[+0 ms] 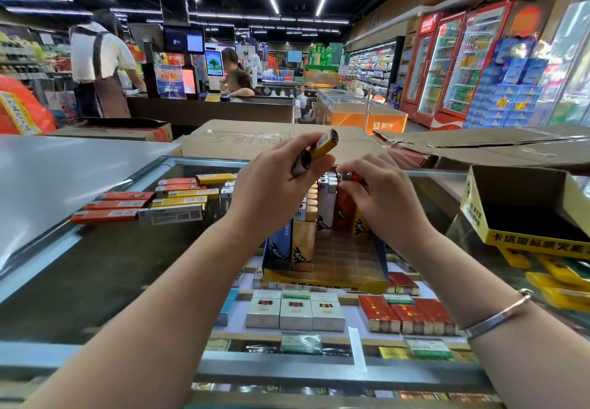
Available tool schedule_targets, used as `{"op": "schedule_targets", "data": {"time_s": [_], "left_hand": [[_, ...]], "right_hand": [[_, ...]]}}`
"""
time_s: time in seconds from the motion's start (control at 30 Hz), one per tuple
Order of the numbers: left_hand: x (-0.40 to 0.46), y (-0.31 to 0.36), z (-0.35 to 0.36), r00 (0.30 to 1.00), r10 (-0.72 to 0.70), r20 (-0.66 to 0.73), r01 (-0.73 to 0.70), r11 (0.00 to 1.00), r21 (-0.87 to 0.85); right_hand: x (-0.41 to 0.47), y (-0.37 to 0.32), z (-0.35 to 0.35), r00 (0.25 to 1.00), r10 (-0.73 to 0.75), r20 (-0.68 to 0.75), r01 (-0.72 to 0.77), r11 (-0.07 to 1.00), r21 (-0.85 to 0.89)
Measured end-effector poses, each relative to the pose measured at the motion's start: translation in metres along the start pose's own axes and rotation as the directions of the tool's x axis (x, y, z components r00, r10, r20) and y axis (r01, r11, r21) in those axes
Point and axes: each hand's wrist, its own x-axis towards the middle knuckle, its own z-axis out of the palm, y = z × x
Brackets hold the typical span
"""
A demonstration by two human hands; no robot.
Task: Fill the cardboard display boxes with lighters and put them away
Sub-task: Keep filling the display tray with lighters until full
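The display box [325, 268] sits on the glass counter [127, 265] just below both hands, its near rows unfilled. The right hand [383, 197] pinches an orange lighter [352, 180] upright over the box's back row; the left hand [274, 191], just beside it, grips a yellow lighter [324, 144] and a white lighter [301, 164], tilted away from the box

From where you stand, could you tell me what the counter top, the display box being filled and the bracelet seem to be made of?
Counter top: apparently clear glass, glossy; cigarette packs show through it and ceiling lights reflect.
Display box: printed cardboard, matte, yellow and blue outside with a plain brown inside.
Bracelet: looks like polished silver-coloured metal, given its bright sheen; the exact metal cannot be told.
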Motion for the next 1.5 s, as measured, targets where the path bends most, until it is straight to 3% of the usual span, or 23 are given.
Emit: {"op": "schedule_targets", "data": {"time_s": [0.33, 0.53, 0.7, 0.8, 0.97, 1.1, 1.23, 1.3, 1.37, 1.5], "left_hand": [[-0.001, 0.002, 0.000, 1.000, 0.012, -0.006, -0.012, 1.000, -0.016], [0.001, 0.001, 0.000, 0.997, 0.071, -0.028, -0.072, 0.997, -0.016], [0.003, -0.002, -0.003, 0.989, 0.146, -0.001, -0.146, 0.984, 0.101], [0.002, -0.001, -0.004, 0.986, 0.168, -0.021, -0.164, 0.978, 0.131], [0.002, 0.001, -0.004, 0.980, 0.197, 0.000, -0.195, 0.973, 0.119], [0.003, 0.005, -0.005, 0.980, 0.199, -0.002, -0.198, 0.977, 0.076], [0.007, 0.008, -0.010, 0.994, 0.090, -0.063, -0.101, 0.973, -0.209], [0.007, 0.009, -0.012, 0.998, 0.009, -0.061, -0.028, 0.945, -0.325], [0.007, 0.010, -0.013, 0.998, -0.037, -0.046, 0.015, 0.916, -0.401], [0.005, 0.012, -0.008, 0.997, 0.074, -0.031, -0.080, 0.954, -0.289]], "right_hand": [[0.002, 0.001, 0.001, 0.995, 0.048, 0.084, -0.042, 0.997, -0.071], [-0.001, 0.000, -0.001, 0.990, 0.092, 0.106, -0.090, 0.996, -0.027], [0.000, -0.007, -0.015, 0.986, 0.154, -0.070, -0.132, 0.958, 0.255], [0.001, -0.012, -0.025, 0.990, 0.094, -0.103, -0.043, 0.910, 0.412], [0.000, -0.020, -0.024, 0.996, -0.074, -0.050, 0.088, 0.921, 0.380], [0.002, -0.019, -0.028, 0.992, 0.054, -0.116, 0.008, 0.881, 0.473], [0.005, -0.017, -0.033, 0.979, 0.202, -0.030, -0.128, 0.721, 0.681], [0.005, -0.016, -0.033, 0.977, 0.210, 0.037, -0.185, 0.748, 0.638], [0.002, -0.017, -0.031, 0.986, 0.161, 0.036, -0.159, 0.870, 0.466], [-0.001, -0.024, -0.028, 0.998, -0.027, -0.059, 0.044, 0.947, 0.317]]}}
